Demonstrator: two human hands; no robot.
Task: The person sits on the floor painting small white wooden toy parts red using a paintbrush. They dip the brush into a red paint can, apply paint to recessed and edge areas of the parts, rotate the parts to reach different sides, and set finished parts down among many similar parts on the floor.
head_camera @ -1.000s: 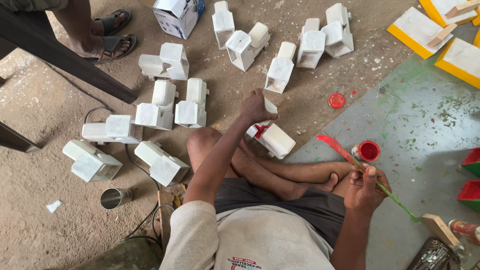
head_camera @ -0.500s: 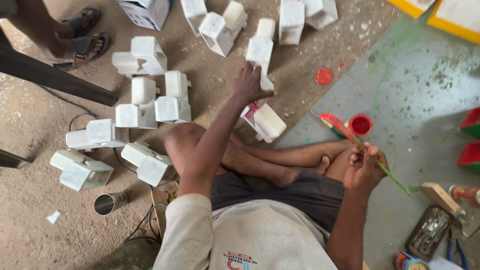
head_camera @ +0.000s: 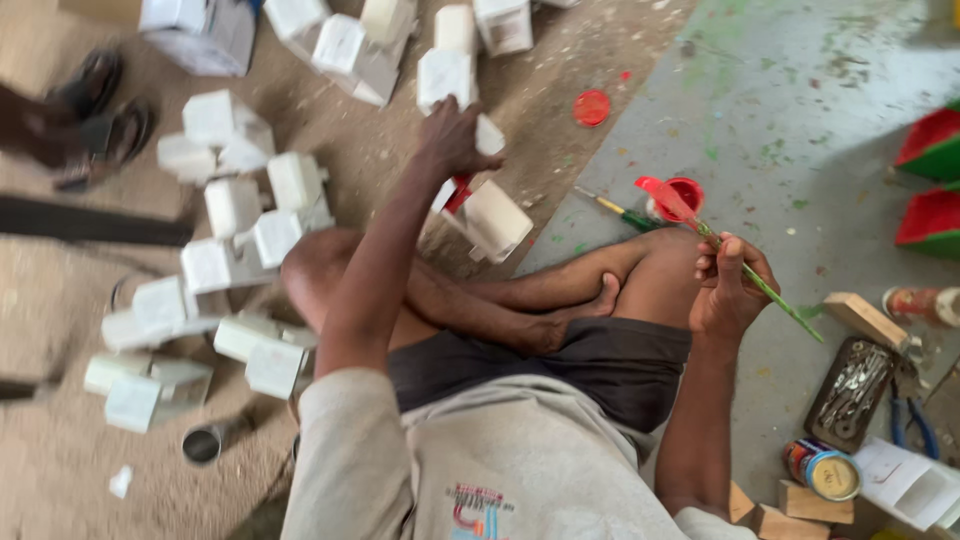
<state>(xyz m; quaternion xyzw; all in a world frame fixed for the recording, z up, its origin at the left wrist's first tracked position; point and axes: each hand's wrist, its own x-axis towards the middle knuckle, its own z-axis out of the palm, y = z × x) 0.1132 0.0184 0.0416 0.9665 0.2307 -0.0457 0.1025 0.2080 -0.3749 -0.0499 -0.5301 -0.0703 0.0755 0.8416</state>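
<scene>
**Painting little white houses**

The left hand (head_camera: 455,140) grips a white block house (head_camera: 490,215) on the dirt. The right hand (head_camera: 730,285) holds a green brush (head_camera: 745,270) with a red tip. More white houses (head_camera: 240,215) crowd around the knee (head_camera: 320,270).
</scene>
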